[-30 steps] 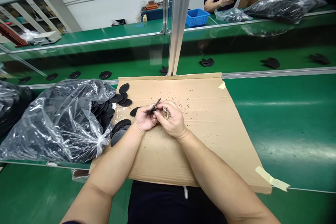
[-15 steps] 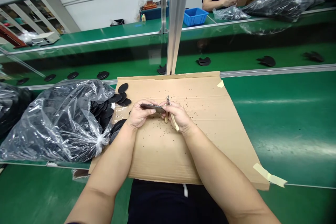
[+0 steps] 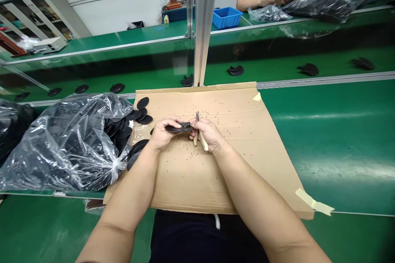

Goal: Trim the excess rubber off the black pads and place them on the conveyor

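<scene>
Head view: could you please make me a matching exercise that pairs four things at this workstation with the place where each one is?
Things:
1. black oval piece
2. nippers
3. blue bin
4. clear bag

Places:
A. on the far bench
B. in the right hand
C. left of the cardboard sheet
D. in the left hand

Pairs: 1-D, 2-B, 3-A, 4-C.

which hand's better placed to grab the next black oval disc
Left, likely: the left hand, holding one black oval plastic disc, is beside the loose pile of them; the right hand grips tan-handled nippers.
</scene>
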The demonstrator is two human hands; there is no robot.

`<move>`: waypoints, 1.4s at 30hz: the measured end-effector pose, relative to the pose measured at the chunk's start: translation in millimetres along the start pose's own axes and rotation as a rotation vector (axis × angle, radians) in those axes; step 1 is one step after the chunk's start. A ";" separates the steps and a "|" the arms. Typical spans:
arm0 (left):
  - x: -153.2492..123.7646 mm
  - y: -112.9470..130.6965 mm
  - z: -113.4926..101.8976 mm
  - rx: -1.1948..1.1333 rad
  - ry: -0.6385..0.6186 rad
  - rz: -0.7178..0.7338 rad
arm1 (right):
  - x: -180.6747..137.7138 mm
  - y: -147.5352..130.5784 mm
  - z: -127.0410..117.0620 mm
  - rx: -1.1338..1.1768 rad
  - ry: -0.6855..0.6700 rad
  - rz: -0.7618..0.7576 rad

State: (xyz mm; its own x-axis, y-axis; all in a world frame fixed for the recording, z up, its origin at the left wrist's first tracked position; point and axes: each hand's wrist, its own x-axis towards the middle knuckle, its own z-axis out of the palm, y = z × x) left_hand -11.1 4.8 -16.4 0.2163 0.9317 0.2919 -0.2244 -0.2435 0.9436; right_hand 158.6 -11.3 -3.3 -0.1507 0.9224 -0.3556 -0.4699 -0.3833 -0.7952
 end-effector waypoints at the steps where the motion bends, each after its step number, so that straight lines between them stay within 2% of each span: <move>1: 0.0 -0.3 0.1 0.006 -0.006 0.004 | 0.1 -0.1 0.5 -0.002 0.007 -0.003; 10: -1.3 -2.8 9.4 -0.003 0.024 -0.026 | 4.4 5.0 1.7 0.016 0.055 -0.143; 12: 0.8 -3.3 14.2 -0.041 0.158 -0.034 | 6.7 6.6 0.3 0.102 0.037 -0.171; 14: 7.4 -3.9 15.8 -0.032 0.382 -0.068 | 9.8 7.8 -2.2 0.187 0.029 -0.193; 16: 20.4 -3.6 11.1 0.110 0.587 -0.081 | 13.1 8.8 -5.1 0.239 0.030 -0.217; 18: 41.0 -1.0 -0.6 0.382 0.675 -0.050 | 16.2 9.5 -7.3 0.263 0.036 -0.239; 22: 99.5 13.0 -32.5 0.998 0.576 0.030 | 18.8 9.8 -8.2 0.266 0.060 -0.225; 25: 145.0 22.2 -48.1 1.244 0.573 0.021 | 18.1 9.1 -7.2 0.250 0.080 -0.207; 27: 170.8 21.4 -50.5 1.339 0.552 -0.073 | 17.7 8.7 -6.9 0.250 0.091 -0.200; 29: 192.5 13.6 -46.6 1.430 0.477 -0.198 | 17.4 8.6 -6.9 0.263 0.092 -0.196; 32: 219.6 -7.1 -31.6 1.450 0.355 -0.371 | 16.6 9.0 -7.3 0.264 0.084 -0.201; 36: 247.0 -36.8 -9.1 1.390 0.269 -0.526 | 15.3 10.0 -7.5 0.235 0.078 -0.214; 39: 260.1 -53.7 1.1 1.384 0.226 -0.573 | 15.1 9.8 -7.4 0.232 0.079 -0.215; 42: 264.7 -63.8 6.5 1.366 0.214 -0.507 | 14.9 8.8 -6.8 0.217 0.082 -0.205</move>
State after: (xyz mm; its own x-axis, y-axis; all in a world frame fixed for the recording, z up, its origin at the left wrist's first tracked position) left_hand 66.6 265.2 1.7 -0.1722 0.9848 -0.0217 0.9083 0.1673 0.3833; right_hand 158.1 -1.3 -19.0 0.0330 0.9692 -0.2441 -0.6591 -0.1625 -0.7343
